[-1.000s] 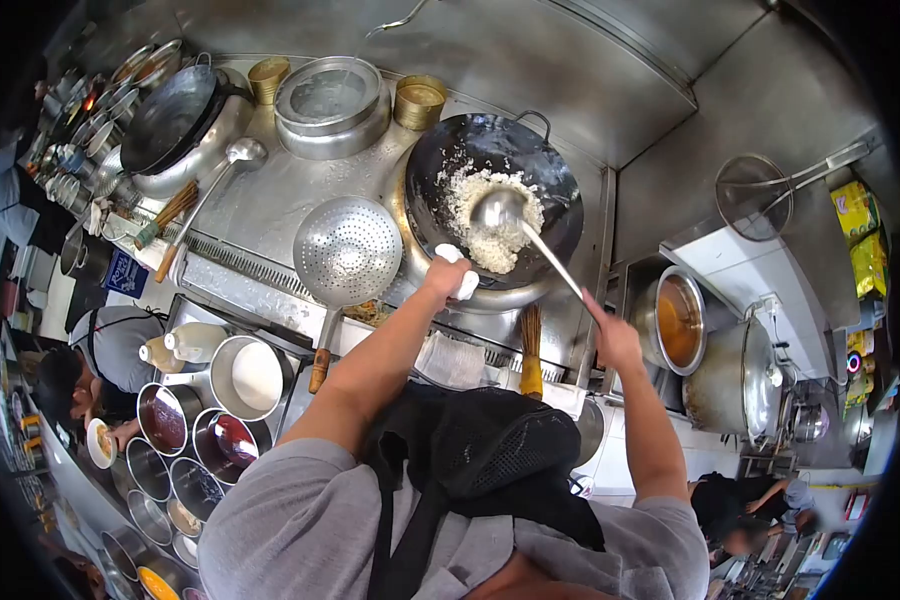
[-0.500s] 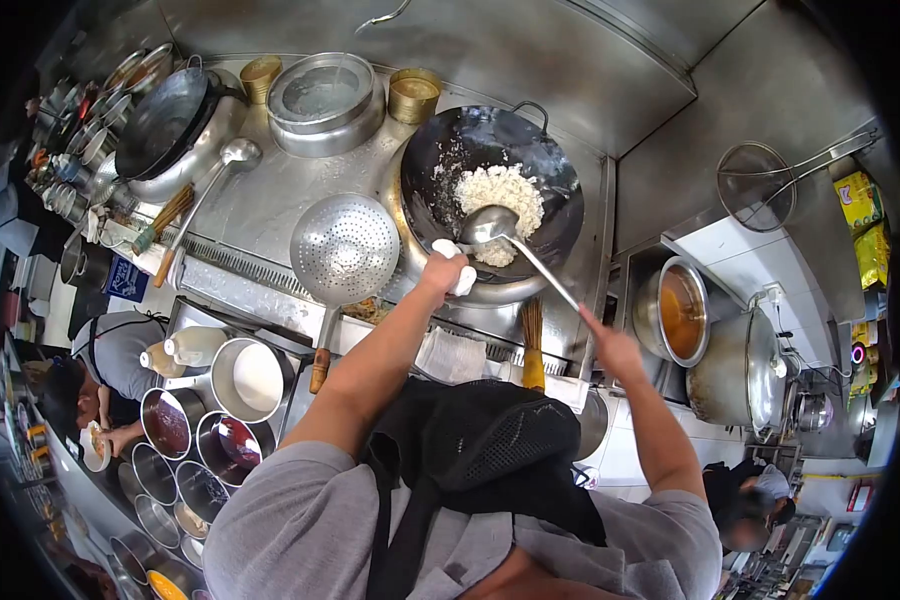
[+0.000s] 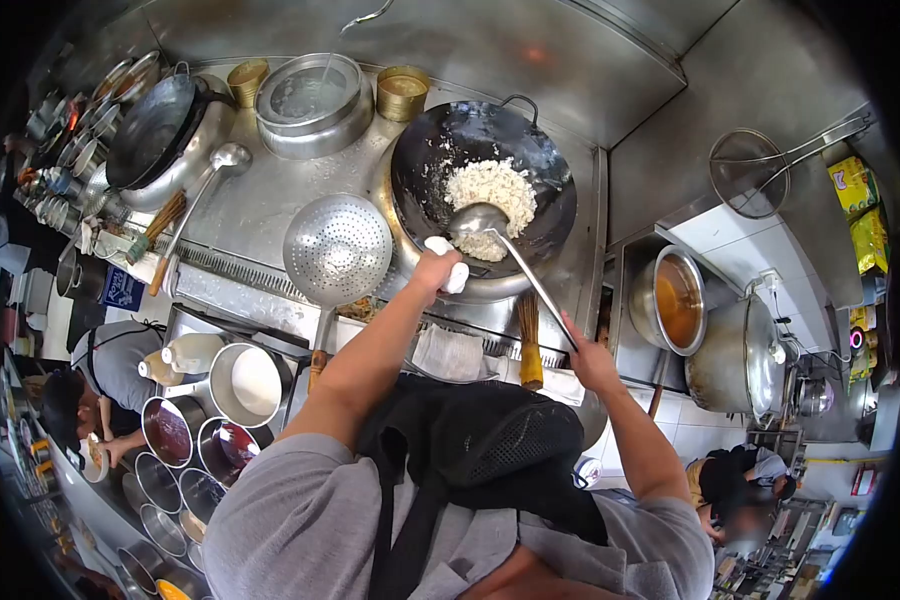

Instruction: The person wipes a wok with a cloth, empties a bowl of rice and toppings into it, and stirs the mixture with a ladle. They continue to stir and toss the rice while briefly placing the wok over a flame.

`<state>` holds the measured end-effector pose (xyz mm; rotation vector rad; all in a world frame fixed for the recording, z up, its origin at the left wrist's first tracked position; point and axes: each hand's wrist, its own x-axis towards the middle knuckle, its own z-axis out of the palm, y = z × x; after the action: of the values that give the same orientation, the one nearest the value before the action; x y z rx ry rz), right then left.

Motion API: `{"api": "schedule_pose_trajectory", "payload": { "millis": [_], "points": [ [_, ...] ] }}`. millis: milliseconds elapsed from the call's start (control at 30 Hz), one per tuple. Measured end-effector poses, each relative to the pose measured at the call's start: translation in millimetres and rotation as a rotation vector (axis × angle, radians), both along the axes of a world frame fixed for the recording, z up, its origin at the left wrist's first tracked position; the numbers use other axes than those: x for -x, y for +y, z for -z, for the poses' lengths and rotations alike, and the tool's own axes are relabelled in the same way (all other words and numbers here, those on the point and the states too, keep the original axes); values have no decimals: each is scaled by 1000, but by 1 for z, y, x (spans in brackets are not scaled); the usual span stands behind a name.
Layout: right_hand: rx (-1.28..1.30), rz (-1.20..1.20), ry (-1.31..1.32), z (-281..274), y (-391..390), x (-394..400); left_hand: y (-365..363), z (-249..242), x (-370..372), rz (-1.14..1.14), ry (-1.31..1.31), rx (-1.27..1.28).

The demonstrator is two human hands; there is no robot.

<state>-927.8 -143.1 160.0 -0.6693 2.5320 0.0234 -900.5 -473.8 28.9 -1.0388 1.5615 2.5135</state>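
Note:
A black wok [image 3: 425, 140] sits on the stove with white rice [image 3: 498, 190] gathered in its middle. My left hand [image 3: 434, 270] is closed around a folded white cloth [image 3: 456, 279] at the wok's near left rim; the cloth and fingers hide the part gripped beneath. My right hand [image 3: 594, 366] grips the long handle of a steel ladle [image 3: 478, 219], whose bowl rests against the near left side of the rice. Left of the wok lies a perforated strainer [image 3: 338, 245]. A yellow-handled bamboo brush [image 3: 531, 365] and white cloths [image 3: 448, 353] lie along the near counter edge.
Another wok [image 3: 155, 130] and ladle [image 3: 230, 157] are at left. Behind stand a lidless steel pot [image 3: 315, 130] and a brass-coloured tin [image 3: 402, 95]. Sauce pots [image 3: 170, 430] fill the lower left. A pot of orange-brown liquid [image 3: 678, 305] is at right. Co-workers stand on both sides.
My right hand, blurred before, has shifted left and slightly down with the ladle handle, which now stands steeper. The ladle bowl stays at the rice. My left hand keeps its hold; the view has shifted slightly.

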Motion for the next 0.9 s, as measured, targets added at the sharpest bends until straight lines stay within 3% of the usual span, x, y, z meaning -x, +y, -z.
{"api": "schedule_pose_trajectory", "payload": {
  "millis": [100,167,233,333,400,467,567,667,733,900],
  "points": [
    [185,0,-20,-38,-1,-31,0,10,9,-7,10,-80],
    [116,95,-106,-93,-12,-55,2,9,10,-16,8,-134],
    [285,106,-245,-111,4,-72,4,8,9,-18,18,-139],
    [89,30,-228,-83,17,-69,7,1,9,-19,2,-163],
    [-101,109,-137,-39,-7,-46,11,3,10,-9,-26,-179],
    [-143,63,-72,9,-34,-10,12,2,12,-9,-39,-156],
    [31,50,61,59,-87,6,11,3,9,-9,-44,-127],
    [111,75,47,61,-104,-6,17,5,9,-54,-24,-122],
    [62,101,-59,22,-102,-30,13,3,10,-90,-11,-103],
    [0,106,-130,-9,-4,-62,15,2,9,-95,1,-121]
  ]
}}
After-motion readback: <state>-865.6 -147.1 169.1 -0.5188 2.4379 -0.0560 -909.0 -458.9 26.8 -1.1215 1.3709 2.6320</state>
